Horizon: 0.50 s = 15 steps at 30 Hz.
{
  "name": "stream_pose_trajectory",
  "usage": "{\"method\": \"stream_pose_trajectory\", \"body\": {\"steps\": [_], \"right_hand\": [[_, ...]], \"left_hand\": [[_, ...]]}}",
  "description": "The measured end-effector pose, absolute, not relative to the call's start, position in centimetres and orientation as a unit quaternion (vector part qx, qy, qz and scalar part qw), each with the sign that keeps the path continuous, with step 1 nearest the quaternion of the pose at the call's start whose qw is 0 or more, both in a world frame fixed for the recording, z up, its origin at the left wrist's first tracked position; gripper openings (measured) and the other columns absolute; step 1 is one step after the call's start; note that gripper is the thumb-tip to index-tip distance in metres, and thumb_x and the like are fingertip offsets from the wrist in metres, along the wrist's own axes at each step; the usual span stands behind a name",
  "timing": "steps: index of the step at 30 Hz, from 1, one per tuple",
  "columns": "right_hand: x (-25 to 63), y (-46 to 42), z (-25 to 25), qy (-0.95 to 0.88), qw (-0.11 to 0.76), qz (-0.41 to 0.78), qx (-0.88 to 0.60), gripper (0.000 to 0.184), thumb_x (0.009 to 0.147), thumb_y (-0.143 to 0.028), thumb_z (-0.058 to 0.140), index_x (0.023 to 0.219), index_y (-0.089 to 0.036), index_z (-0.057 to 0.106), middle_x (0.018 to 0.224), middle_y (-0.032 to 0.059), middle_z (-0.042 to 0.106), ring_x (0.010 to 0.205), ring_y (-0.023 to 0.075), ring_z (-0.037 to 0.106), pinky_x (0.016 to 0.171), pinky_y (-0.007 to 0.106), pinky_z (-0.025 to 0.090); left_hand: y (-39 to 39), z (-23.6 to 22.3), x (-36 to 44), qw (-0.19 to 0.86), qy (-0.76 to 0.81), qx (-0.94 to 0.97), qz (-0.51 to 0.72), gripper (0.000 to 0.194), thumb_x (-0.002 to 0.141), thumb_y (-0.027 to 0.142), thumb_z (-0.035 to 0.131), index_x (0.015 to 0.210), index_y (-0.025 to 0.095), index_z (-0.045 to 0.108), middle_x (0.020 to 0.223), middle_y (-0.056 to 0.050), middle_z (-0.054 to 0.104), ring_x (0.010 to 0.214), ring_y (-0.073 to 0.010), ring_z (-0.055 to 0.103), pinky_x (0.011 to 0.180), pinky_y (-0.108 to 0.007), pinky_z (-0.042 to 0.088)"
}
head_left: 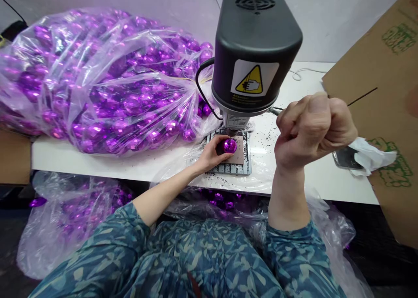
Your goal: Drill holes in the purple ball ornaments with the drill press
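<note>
Got a shiny purple ball (230, 145) sitting at the brown pad (239, 155), over the grooved plate (247, 166) and right below the nose (235, 122) of the black machine (257, 37). Left grip (210, 155) pinching that ball from the sides, thumb on the near side and fingertip on the far side, top of the ball left bare. Right grip (313, 132) curled into a tight fist, looks wrapped round the thin rod (362, 96), with a stretch of rod visible on either side. Can't tell from this angle about nose and ball: maybe touching, maybe just apart. For doing this bit well, would say hold the ball snug but not crushing (probably light plastic), seat it square and centred under the nose before any pull on the rod, then go smooth, no yanking. Fingertips low on the sides, always; see the warning sticker (254, 77) on the machine. Also worth brushing off the black specks (214, 181), to avoid tipping the pad. Same with the loose plastic (187, 158) on the white counter (124, 167): better tucked well clear of the left grip. Big bag of purple balls (107, 85) over on the left, probably no bother there.
</note>
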State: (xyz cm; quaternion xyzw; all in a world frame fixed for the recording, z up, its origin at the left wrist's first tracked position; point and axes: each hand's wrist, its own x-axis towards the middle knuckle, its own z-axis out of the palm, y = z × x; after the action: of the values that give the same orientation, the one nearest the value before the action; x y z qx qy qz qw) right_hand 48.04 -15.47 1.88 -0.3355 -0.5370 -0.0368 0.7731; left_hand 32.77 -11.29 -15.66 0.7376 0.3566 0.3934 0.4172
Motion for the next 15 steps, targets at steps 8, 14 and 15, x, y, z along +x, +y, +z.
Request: {"method": "stream_pose_trajectory", "body": {"steps": [8,14,15], "right_hand": [[48.3,-14.2,0.3,-0.549,0.812,-0.061,-0.186,0.052,0.093,-0.019,0.055,0.060,-0.018,0.014,0.047,-0.0074,0.019,0.037,-0.0006,0.025,0.037,0.016,0.024],[48.3,-13.9,-0.5,-0.562,0.808,-0.103,-0.146,0.046,0.090,-0.010,0.049,0.063,-0.018,0.013,0.046,-0.0074,0.014,0.035,-0.0006,0.023,0.035,0.015,0.023],[48.3,-13.9,-0.7,-0.566,0.805,-0.111,-0.140,0.046,0.090,-0.010,0.049,0.063,-0.018,0.013,0.046,-0.0076,0.015,0.034,-0.0005,0.023,0.035,0.016,0.023]], "left_hand": [[-11.1,-16.0,32.7,0.410,0.346,0.743,0.400,0.054,0.080,0.030,0.084,0.124,0.019,0.056,0.124,-0.011,0.069,0.116,-0.0268,0.069,0.103,-0.046,0.057],[-11.1,-15.9,32.7,0.404,0.353,0.747,0.394,0.055,0.079,0.031,0.086,0.124,0.018,0.057,0.123,-0.012,0.069,0.115,-0.0270,0.069,0.102,-0.046,0.057],[-11.0,-16.0,32.6,0.402,0.353,0.747,0.395,0.055,0.079,0.031,0.086,0.124,0.018,0.057,0.123,-0.011,0.069,0.115,-0.0270,0.069,0.102,-0.046,0.057]]}}
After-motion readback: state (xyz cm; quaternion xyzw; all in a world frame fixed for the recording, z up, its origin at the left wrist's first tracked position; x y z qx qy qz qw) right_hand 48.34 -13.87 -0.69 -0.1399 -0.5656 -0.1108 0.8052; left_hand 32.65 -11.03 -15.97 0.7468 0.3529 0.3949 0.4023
